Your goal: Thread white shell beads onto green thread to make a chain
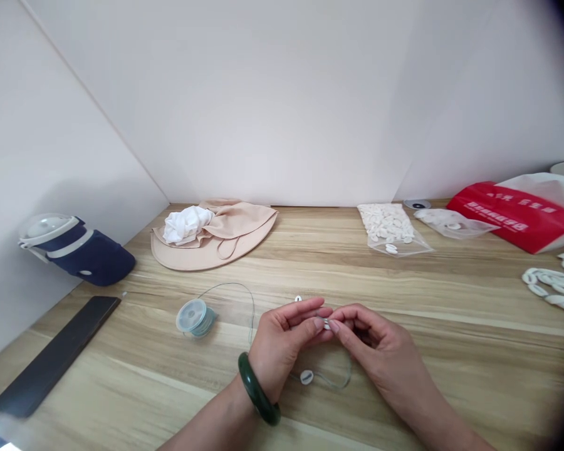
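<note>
A small white cowrie shell (326,324) is pinched between the fingertips of both hands. My left hand (289,332), with a dark green bangle (258,391) at its wrist, grips the shell from the left. From the right, my right hand (378,338) closes thumb and forefinger at the shell's other side. A thin grey-green cord (252,307) runs from a spool (196,317) to my left hand and loops out below both hands. On that lower loop lies another shell (306,377). One more shell (298,299) rests just beyond my left fingers.
At the back right are a clear bag of shells (388,224), a smaller bag (454,222) and a red-and-white package (517,216). Strung shells (557,285) lie at far right. To the left are a beige sun hat (216,250), a blue bottle (84,250) and a dark flat bar (56,354).
</note>
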A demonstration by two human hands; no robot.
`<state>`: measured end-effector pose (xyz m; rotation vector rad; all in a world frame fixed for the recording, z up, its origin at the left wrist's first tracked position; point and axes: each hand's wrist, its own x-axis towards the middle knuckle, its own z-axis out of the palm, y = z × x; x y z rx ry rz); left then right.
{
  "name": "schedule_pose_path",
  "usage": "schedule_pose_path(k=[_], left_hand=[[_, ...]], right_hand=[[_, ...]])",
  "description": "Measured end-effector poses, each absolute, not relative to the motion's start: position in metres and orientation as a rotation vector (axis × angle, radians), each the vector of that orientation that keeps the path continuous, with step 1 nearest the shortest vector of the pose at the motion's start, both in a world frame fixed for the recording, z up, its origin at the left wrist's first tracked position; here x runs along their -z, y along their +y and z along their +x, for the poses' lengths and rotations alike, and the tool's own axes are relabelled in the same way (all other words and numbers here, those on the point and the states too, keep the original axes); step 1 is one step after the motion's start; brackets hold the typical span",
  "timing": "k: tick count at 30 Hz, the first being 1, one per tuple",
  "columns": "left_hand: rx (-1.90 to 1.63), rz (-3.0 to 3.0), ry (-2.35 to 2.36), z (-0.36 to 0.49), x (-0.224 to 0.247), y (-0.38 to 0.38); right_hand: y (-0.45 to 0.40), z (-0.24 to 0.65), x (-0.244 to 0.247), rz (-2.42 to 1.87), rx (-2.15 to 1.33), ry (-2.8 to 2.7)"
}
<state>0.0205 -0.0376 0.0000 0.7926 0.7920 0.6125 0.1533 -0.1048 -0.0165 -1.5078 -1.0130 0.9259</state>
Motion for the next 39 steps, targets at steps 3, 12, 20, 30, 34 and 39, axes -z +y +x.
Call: schedule_pose_path(k=[3, 12, 20, 30, 34, 39], left_hand=[[-0.624, 0.781, 0.782, 0.021, 0.001, -0.037], [-0.645, 0.888, 0.814, 0.02, 0.005, -0.041], [-0.637, 0.794, 0.745, 0.021, 0.002, -0.04], [-0.629, 0.662, 0.76, 0.02, -0.004, -0.037], [-0.63, 0.662, 0.754, 0.02, -0.004, -0.036], [-0.637, 0.663, 0.768, 0.019, -0.004, -0.036]], right_hand=[[-0.104, 0.153, 0.016, -1.494, -0.923, -1.019], [-0.105, 0.152, 0.015, -1.516, -0.881, -0.997], [-0.107, 0.154, 0.01, -1.508, -0.764, -0.998], [-0.11, 0.157, 0.014, -1.568, -0.534, -1.142], [-0.11, 0.155, 0.017, -1.538, -0.593, -1.132], [-0.11, 0.157, 0.015, -1.566, -0.559, -1.126]])
